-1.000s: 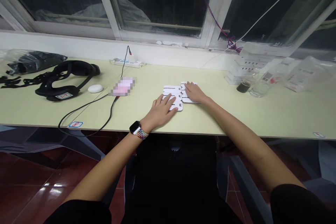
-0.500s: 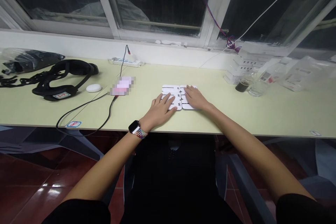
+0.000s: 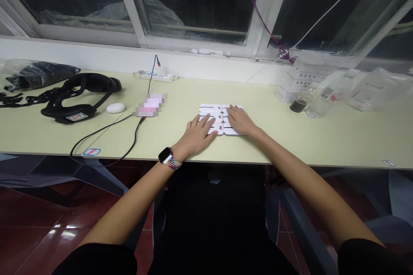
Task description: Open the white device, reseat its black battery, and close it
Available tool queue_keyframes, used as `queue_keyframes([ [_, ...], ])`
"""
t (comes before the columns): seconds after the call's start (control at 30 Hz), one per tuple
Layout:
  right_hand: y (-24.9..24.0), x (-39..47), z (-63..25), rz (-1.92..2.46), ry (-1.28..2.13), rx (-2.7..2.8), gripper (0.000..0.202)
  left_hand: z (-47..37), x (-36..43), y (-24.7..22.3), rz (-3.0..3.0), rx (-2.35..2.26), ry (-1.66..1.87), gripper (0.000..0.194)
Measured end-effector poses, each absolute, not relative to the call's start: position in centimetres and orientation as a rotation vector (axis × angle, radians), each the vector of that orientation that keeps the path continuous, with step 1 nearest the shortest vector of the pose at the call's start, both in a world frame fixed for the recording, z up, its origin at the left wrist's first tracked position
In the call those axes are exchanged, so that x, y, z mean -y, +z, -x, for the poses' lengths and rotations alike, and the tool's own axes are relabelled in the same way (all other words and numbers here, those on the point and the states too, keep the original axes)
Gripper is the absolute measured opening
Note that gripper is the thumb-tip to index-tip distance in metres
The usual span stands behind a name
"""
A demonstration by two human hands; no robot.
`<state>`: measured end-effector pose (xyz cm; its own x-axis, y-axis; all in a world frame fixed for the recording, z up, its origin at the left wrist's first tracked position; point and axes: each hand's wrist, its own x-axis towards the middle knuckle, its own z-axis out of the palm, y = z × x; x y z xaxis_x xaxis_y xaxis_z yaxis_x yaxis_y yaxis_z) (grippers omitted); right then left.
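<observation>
White cards are laid flat near the front edge of a pale bench, arranged in two abutting columns of three rows. The long axis of each card is set parallel to that edge, as are the black lines marked along them. In the left column, W-like marks are carried at the right ends, facing the neighbouring column.

The left column is covered in part by the left hand, which is laid palm down with its fingers spread. The right column is covered by the right hand, held flat with its fingers only slightly parted (nothing is pinched by either).

The left ends of the lower left cards are hidden by fingers, and most of the right column is masked; a single mark is barely made out at its far right corner. A pinkish object, left along the bench, is obscured by pixelation, and both sleeves are cut off below.

Compared with one second earlier, the right column has been drawn toward the front edge, and its rows, then offset, are now lined up with the left column's.
</observation>
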<state>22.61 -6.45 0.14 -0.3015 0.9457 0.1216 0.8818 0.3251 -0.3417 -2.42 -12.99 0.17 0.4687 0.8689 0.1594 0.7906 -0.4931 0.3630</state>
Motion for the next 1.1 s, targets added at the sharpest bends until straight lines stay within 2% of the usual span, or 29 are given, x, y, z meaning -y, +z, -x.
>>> queue_keyframes([
  [0.33, 0.9, 7.4, -22.5, 1.589, 0.280, 2.234, 0.060, 2.4, 13.0, 0.5, -2.427, -1.459, 0.471, 0.069],
  [0.57, 1.1, 12.0, -20.8, 0.846, -0.006, 2.450, 0.031, 3.4, 12.0, 1.9, -2.247, -1.467, 0.794, 0.052],
  [0.77, 0.3, 17.0, -19.9, 0.732, -0.051, 2.447, 0.022, 4.4, 12.0, 3.0, -2.229, -1.361, 0.970, 0.041],
  [0.97, 0.0, 18.4, -21.4, 0.738, -0.136, 2.422, 0.018, 4.1, 12.8, 4.3, -2.296, -1.012, 0.921, 0.036],
  [1.03, -0.2, 17.9, -21.6, 0.729, -0.176, 2.412, 0.021, 4.0, 13.3, 4.9, -2.295, -0.868, 0.836, 0.033],
  [1.1, -0.2, 17.4, -21.5, 0.771, -0.079, 2.359, 0.023, 3.9, 13.9, 5.4, -2.293, -0.776, 0.688, 0.030],
])
